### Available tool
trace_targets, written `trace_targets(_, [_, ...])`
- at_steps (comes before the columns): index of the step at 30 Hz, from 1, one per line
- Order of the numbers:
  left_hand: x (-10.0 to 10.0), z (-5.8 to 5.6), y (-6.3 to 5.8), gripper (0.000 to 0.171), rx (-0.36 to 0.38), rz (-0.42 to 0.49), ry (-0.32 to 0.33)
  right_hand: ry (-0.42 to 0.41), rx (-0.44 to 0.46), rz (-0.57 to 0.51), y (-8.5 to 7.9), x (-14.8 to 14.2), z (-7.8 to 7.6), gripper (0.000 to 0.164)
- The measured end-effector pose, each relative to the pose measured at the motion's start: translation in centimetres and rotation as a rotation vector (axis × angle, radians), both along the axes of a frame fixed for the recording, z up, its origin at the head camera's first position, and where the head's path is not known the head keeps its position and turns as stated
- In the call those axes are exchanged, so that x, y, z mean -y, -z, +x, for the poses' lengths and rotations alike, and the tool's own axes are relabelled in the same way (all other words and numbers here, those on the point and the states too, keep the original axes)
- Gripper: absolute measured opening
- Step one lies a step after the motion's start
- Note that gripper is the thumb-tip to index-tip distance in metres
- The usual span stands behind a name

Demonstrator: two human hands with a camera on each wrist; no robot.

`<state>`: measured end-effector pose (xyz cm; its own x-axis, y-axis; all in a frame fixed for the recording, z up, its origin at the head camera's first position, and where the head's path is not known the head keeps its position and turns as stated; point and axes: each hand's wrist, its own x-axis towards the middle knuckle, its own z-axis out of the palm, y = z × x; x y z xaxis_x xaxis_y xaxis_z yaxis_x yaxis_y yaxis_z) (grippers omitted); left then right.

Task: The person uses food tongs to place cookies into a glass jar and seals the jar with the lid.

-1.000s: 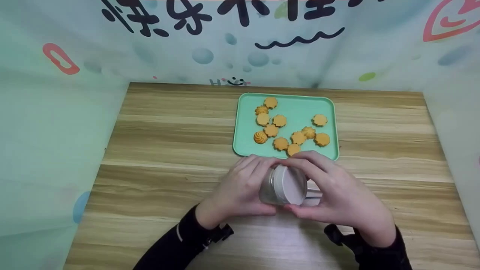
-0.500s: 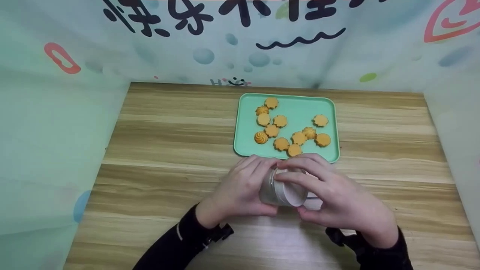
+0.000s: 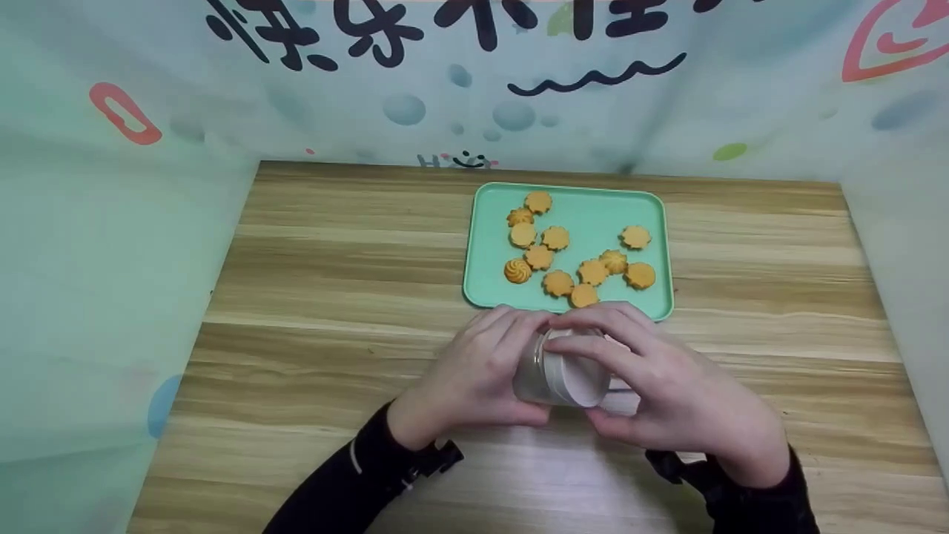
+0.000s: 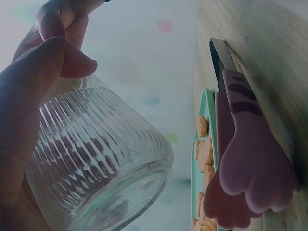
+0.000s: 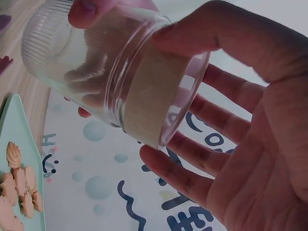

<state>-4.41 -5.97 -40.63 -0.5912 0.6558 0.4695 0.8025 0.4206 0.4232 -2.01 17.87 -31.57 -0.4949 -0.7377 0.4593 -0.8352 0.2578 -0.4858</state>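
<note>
My left hand [image 3: 474, 378] grips the ribbed clear glass jar [image 5: 86, 62] round its body, holding it tilted above the table. A pale screw lid [image 5: 154, 91] is on the jar's mouth, facing right in the head view. My right hand [image 3: 667, 386] holds this lid, thumb on one side and fingertips round the other. In the right wrist view the palm stands away from the lid's top. Beneath the jar, pink paw-tipped tongs [image 4: 255, 149] with metal arms lie on the table; the hands mostly hide them in the head view.
Just beyond the hands, a mint green tray [image 3: 593, 215] rests on the wooden table [image 3: 334, 274]. Several small piped cookies [image 3: 539, 257] lie scattered on it. A printed cloth [image 3: 334, 111] hangs behind the table's far edge, with pale cloth at both sides.
The right hand's fingers have shifted left over the lid, and its thumb has moved right along the lid's edge. The left hand and jar stay nearly in place.
</note>
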Motion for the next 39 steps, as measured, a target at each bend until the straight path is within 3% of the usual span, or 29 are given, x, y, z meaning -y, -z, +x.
trace_targets(9, [0.05, -0.08, -0.03, 0.098, -0.022, -0.007, -0.019, 0.154, -0.018, -0.018, 0.15, 0.31, 0.05, 0.084])
trace_targets(14, [0.05, -0.05, -0.12, 0.102, -0.006, -0.010, -0.017, 0.202, -0.029, 0.000, 0.52, 0.12, -0.05, 0.080])
trace_targets(26, [0.07, -0.09, -0.09, 0.099, -0.001, -0.019, 0.014, 0.047, -0.035, -0.043, 0.23, 0.22, -0.39, 0.068])
trace_targets(39, [0.12, -0.11, -0.03, 0.099, 0.009, -0.035, 0.031, 0.005, -0.011, -0.027, 0.27, 0.01, -0.59, 0.069])
